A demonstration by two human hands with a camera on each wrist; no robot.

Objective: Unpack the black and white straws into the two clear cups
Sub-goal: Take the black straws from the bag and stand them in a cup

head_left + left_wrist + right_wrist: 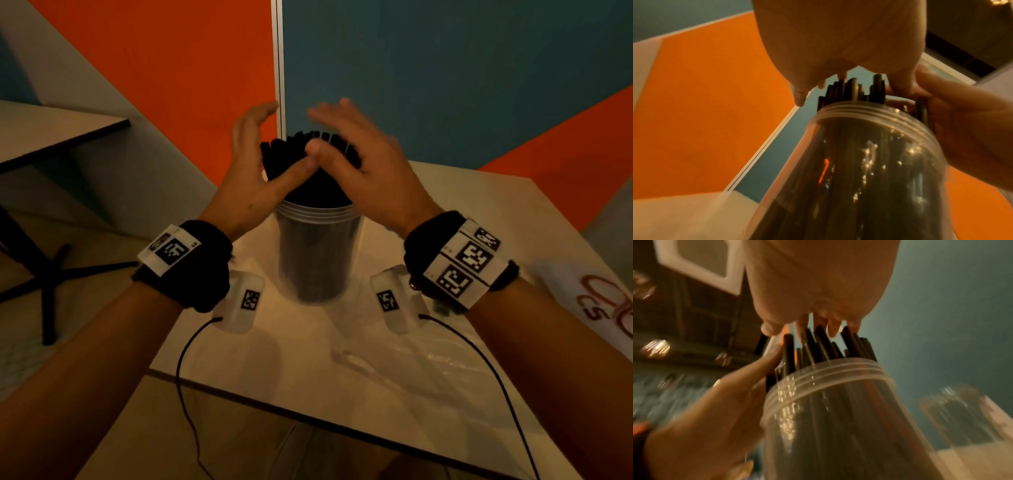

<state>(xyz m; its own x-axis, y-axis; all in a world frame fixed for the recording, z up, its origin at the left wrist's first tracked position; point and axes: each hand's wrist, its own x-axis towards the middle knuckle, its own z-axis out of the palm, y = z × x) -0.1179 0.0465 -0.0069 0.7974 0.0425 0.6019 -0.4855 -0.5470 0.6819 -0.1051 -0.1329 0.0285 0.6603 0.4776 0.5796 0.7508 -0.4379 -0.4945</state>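
Both hands' fingers spread loosely around the black straws (310,161) in the clear cup (317,253) — gripping nothing — second cup (960,418) beside.

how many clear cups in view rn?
2. One clear cup stands mid-table between both hands, packed with black straws. A second cup, blurred, shows only in the right wrist view, beside it; contents unclear.

A cup (317,257) is standing upright on the desk (462,212), with a bundle of straws (308,154) sticking up out of it. The left hand (253,178) is flanking the straw tops on the left, the right hand (359,161) on the right, thumbs meeting in front. A second cup (962,418) is standing to the right, also with straws in it.
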